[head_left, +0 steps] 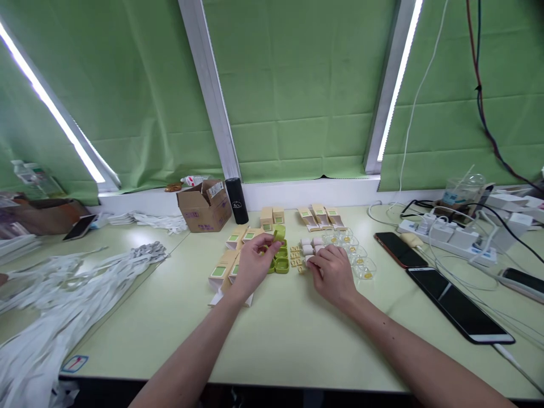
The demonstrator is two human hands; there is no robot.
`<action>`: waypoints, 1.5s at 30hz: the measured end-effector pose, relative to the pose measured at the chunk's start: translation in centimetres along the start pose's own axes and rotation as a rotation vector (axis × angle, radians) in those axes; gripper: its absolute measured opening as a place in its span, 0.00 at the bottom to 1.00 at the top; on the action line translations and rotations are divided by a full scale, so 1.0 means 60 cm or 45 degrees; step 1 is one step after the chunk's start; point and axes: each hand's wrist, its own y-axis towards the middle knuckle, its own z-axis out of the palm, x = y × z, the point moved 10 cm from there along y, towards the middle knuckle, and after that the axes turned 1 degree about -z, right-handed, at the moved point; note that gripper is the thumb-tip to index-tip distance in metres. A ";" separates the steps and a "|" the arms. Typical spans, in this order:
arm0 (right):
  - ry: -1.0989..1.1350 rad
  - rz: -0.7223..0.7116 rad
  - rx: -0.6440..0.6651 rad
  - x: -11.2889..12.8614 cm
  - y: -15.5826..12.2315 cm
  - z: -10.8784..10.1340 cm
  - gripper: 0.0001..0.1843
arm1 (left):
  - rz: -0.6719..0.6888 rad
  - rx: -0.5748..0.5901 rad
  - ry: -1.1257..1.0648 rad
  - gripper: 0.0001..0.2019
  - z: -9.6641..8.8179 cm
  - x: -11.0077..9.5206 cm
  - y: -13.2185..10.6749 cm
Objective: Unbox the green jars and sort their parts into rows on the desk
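Note:
My left hand [257, 262] pinches a small green square tray [279, 233], tilted up above a group of like green trays [281, 265] on the table. To the right, my right hand [332, 272] is closed over a row of small whitish blocks [306, 249]; its fingertips are at one of them, partly hidden. Between the hands lie several small yellow pieces [296, 262] in short rows. Clear plastic covers [364, 268] with yellow marks stand beyond my right hand. Beige cartons with green windows [219, 271] lie around my left hand.
More open beige cartons [319, 217] lie at the back. A cardboard box [204, 207] and a black cylinder [237, 200] stand by the wall. White straps [85, 277] cover the left side. Phones [459, 303], cables and a power strip [450, 241] lie at right.

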 end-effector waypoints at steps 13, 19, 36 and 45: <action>-0.029 0.052 -0.029 -0.012 0.000 -0.001 0.10 | 0.440 0.532 1.030 0.15 0.033 0.033 -0.100; 0.064 0.061 -0.063 -0.009 0.001 -0.007 0.11 | 0.468 0.563 1.080 0.14 0.050 0.047 -0.105; 0.088 0.023 -0.070 0.000 0.001 -0.007 0.10 | 0.464 0.600 1.210 0.10 0.066 0.047 -0.108; 0.127 -0.049 -0.155 0.017 0.003 -0.027 0.10 | 0.613 0.378 1.201 0.06 0.038 0.000 -0.099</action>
